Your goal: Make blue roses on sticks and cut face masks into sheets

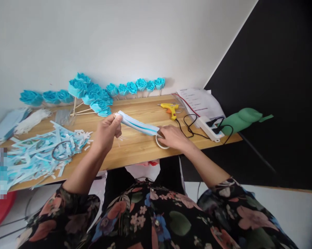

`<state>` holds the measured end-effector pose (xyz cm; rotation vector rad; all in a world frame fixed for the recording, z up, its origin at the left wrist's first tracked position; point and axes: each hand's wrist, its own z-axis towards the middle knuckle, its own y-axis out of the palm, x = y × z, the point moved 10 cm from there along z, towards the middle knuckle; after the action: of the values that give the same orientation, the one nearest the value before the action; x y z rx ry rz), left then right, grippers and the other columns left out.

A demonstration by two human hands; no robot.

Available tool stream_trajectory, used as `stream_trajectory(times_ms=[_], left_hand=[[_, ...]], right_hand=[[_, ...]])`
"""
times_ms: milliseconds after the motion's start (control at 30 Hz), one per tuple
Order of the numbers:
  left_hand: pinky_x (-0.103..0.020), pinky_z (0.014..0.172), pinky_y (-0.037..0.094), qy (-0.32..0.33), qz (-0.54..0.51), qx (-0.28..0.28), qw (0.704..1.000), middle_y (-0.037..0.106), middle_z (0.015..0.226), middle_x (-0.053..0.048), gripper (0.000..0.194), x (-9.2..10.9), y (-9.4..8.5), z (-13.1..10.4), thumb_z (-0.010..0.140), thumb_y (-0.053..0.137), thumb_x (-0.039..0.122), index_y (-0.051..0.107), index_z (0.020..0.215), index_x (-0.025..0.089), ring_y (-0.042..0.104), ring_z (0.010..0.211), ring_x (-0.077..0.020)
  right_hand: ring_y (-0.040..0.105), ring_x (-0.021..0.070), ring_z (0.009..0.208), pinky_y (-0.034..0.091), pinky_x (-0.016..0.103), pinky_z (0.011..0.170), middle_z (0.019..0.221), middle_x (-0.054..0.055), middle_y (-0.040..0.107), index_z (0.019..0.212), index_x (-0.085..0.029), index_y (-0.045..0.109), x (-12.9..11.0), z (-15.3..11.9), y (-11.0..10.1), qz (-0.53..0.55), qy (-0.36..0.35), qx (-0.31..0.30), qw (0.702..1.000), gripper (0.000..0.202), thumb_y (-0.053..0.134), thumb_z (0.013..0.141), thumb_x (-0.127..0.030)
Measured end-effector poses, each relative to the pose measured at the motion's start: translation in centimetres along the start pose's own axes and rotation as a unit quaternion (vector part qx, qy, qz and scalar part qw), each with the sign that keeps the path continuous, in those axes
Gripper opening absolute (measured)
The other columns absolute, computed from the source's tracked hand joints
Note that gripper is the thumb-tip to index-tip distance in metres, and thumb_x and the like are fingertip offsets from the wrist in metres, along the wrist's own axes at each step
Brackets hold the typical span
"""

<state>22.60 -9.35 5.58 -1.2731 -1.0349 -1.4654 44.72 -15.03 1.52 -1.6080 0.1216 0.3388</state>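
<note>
A folded blue-and-white face mask (139, 125) stretches between my two hands above the wooden table. My left hand (109, 128) pinches its left end between thumb and fingers. At the other end, my right hand (173, 137) has its fingers closed on the mask's edge; the fingertips are partly hidden. Beneath those fingers a white ring (161, 142), like a roll of tape, shows in part; whether the hand touches it I cannot tell.
Cut blue-and-white strips (44, 152) are heaped at the left, near flat masks (10, 121) and white ear loops (32, 121). Blue flowers (92, 91) on sticks lie along the wall. A yellow glue gun (172, 110), power strip (210, 128), papers (201, 102) and green bottle (240, 120) occupy the right.
</note>
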Motion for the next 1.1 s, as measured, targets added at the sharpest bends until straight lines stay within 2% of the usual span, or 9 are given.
stream_trajectory(times_ms=[67,233,367,467,533,700,900,1000,1100], left_hand=[[-0.021,0.043,0.03,0.0,-0.004,0.004,1.0,0.03,0.049,0.008,0.031,-0.1,-0.5,0.0,0.086,0.065,0.041,0.05,0.072,0.019,0.028,0.043,-0.0074],[-0.02,0.041,0.027,0.012,-0.01,0.013,1.0,0.03,0.049,0.008,0.034,0.3,-1.2,-0.4,0.084,0.067,0.042,0.049,0.069,0.019,0.028,0.041,-0.0059],[-0.02,0.041,0.026,0.019,-0.029,-0.009,0.999,0.032,0.049,0.008,0.032,0.7,-0.2,-0.7,0.083,0.069,0.043,0.052,0.071,0.018,0.029,0.04,-0.0054],[-0.019,0.041,0.027,0.011,-0.074,-0.009,0.997,0.032,0.048,0.01,0.028,0.6,-0.6,-0.5,0.083,0.072,0.041,0.058,0.084,0.018,0.028,0.04,-0.0052],[-0.019,0.041,0.026,-0.007,-0.121,0.007,0.993,0.028,0.047,0.012,0.029,0.1,-1.9,-0.1,0.084,0.073,0.041,0.059,0.096,0.019,0.025,0.038,-0.0051],[-0.018,0.041,0.022,-0.094,-0.19,0.014,0.977,0.023,0.046,0.014,0.03,-2.5,-4.2,0.5,0.088,0.07,0.045,0.057,0.099,0.02,0.017,0.037,-0.005],[-0.017,0.042,0.024,-0.093,-0.257,-0.032,0.961,0.024,0.048,0.015,0.051,-3.4,-3.3,-0.5,0.079,0.079,0.048,0.055,0.115,0.021,0.019,0.039,-0.0046],[-0.017,0.043,0.026,-0.077,-0.273,-0.069,0.956,0.027,0.049,0.015,0.065,-3.2,-2.1,-1.2,0.076,0.083,0.047,0.052,0.127,0.022,0.021,0.04,-0.0049],[-0.018,0.042,0.026,-0.075,-0.282,-0.1,0.951,0.029,0.048,0.015,0.075,-3.1,-0.6,-1.7,0.074,0.084,0.046,0.05,0.135,0.022,0.022,0.039,-0.0047]], right_hand=[[0.066,0.0333,0.097,0.047,0.042,0.085,0.097,0.019,0.073,0.107,-0.013,0.071,-0.5,0.4,-0.1,-0.056,0.0,-0.026,0.998,0.027,0.059,0.089,-0.028],[0.06,0.0327,0.123,0.045,0.047,0.101,0.131,0.017,0.065,0.145,-0.018,0.049,-4.9,0.0,-5.0,0.082,-0.036,0.099,0.991,0.06,0.058,0.093,-0.045],[0.059,0.0273,0.125,0.046,0.041,0.101,0.141,0.009,0.06,0.15,-0.027,0.042,-8.8,1.4,-3.3,0.218,-0.089,0.089,0.968,0.075,0.07,0.083,-0.043],[0.069,0.0227,0.098,0.048,0.03,0.082,0.109,0.006,0.075,0.121,-0.02,0.068,-8.4,3.5,-1.5,0.222,-0.043,0.071,0.972,0.033,0.057,0.093,-0.032],[0.069,0.0223,0.086,0.045,0.028,0.074,0.092,0.007,0.076,0.105,-0.016,0.074,-7.0,4.6,-2.1,0.174,0.004,0.086,0.981,0.028,0.054,0.095,-0.033],[0.063,0.0204,0.108,0.042,0.029,0.09,0.119,0.01,0.072,0.126,-0.017,0.067,-5.3,5.7,-7.6,0.103,-0.013,0.242,0.965,0.036,0.045,0.101,-0.028],[0.062,0.0261,0.116,0.04,0.039,0.105,0.119,0.013,0.073,0.113,-0.015,0.073,-7.8,7.0,-0.8,0.162,-0.102,0.055,0.98,0.038,0.078,0.079,-0.032],[0.064,0.021,0.111,0.046,0.036,0.098,0.122,0.012,0.071,0.125,-0.016,0.067,-9.9,6.6,0.9,0.345,-0.119,0.022,0.931,0.042,0.062,0.092,-0.041],[0.064,0.0165,0.094,0.047,0.031,0.087,0.106,0.006,0.072,0.123,-0.017,0.068,-11.7,6.3,1.3,0.463,-0.129,0.014,0.877,0.046,0.069,0.085,-0.042]])
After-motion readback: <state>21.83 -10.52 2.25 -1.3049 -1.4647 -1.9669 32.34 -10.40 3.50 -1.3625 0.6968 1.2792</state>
